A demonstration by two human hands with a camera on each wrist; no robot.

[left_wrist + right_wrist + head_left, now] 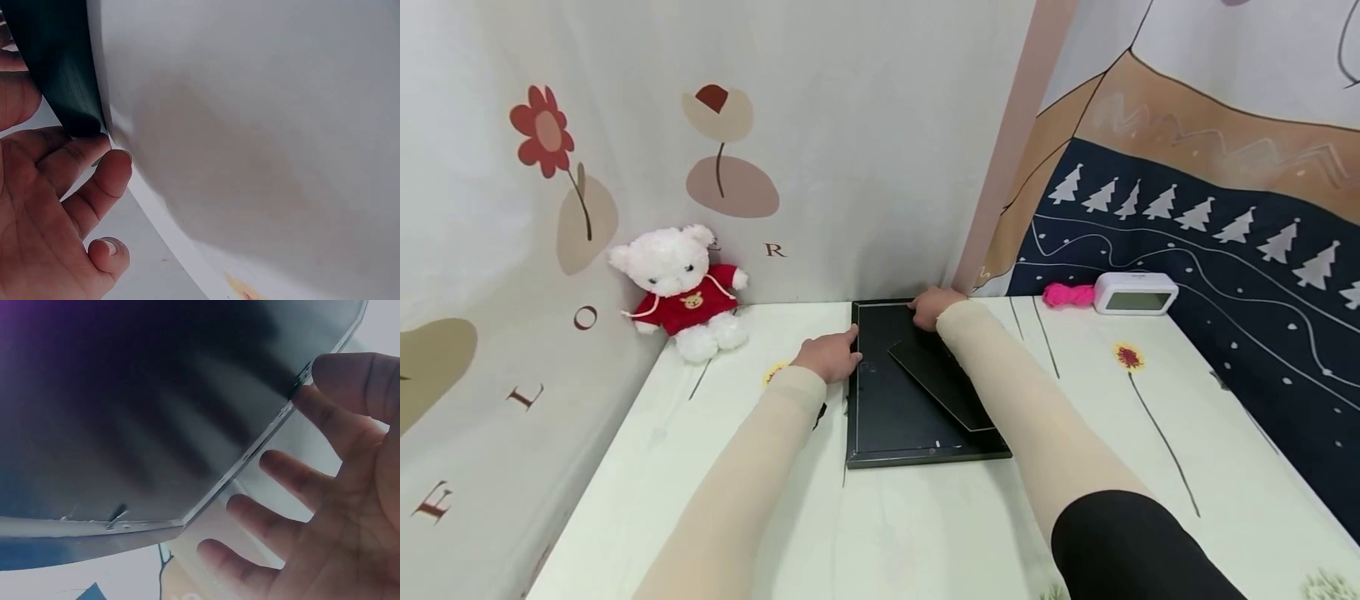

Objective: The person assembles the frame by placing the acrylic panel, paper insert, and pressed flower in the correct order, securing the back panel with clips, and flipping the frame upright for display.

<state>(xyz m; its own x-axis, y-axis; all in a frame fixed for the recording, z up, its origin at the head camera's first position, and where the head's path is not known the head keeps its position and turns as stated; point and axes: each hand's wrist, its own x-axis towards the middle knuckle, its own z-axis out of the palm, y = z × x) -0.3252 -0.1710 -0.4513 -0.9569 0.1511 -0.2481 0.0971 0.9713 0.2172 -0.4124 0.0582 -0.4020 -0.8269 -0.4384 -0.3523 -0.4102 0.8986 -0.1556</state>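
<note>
A black picture frame [880, 417] lies back side up on the white table, its narrow stand flap [936, 379] slanting across the back. My left hand [827, 357] holds the frame's left edge; in the left wrist view the fingertips [100, 150] touch the dark side of the frame [62, 69]. At the far edge, near the far right corner, my right hand [936, 307] pinches the rim between thumb and index finger. The right wrist view shows the other fingers of that hand [337, 481] spread apart from the frame's dark back [156, 425]. My right forearm covers part of the frame's right side.
A white teddy bear [685, 287] in a red sweater sits at the back left against the curtain. A white digital clock [1135, 293] and a bright pink bundle [1067, 295] stand at the back right. Printed curtains close off the table's [887, 533] far and right sides.
</note>
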